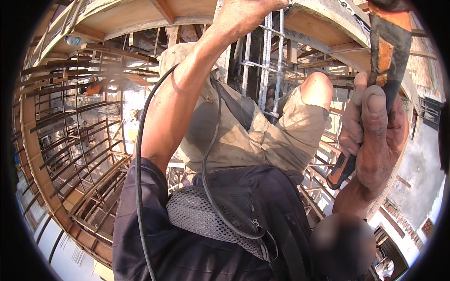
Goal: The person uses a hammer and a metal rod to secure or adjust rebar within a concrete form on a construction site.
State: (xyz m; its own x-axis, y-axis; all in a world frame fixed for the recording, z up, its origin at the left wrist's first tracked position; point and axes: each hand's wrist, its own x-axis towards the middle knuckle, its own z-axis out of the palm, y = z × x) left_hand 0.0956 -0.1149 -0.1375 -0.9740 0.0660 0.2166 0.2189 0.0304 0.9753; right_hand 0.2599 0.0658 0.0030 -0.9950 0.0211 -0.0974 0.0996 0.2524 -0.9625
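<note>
The work appears to be at a readying step: the right hand [375, 126] is wrapped firmly around an orange-and-black power tool [390, 51], thumb along its body. The tool lies within this grip, head beyond the fingers and rear end below them, raised beside the wooden form's [323, 30] edge. The left hand [251, 14] reaches that form's edge near the upright metal bars [265, 65]; its fingertips are cut off, so I cannot tell its hold. The next move probably calls for steady aim, left fingers clear.

A building site: tied steel rebar [266, 61] far, wooden boards [126, 16] beyond, crisscrossed bars [77, 113] left, grey concrete [412, 164] right.
</note>
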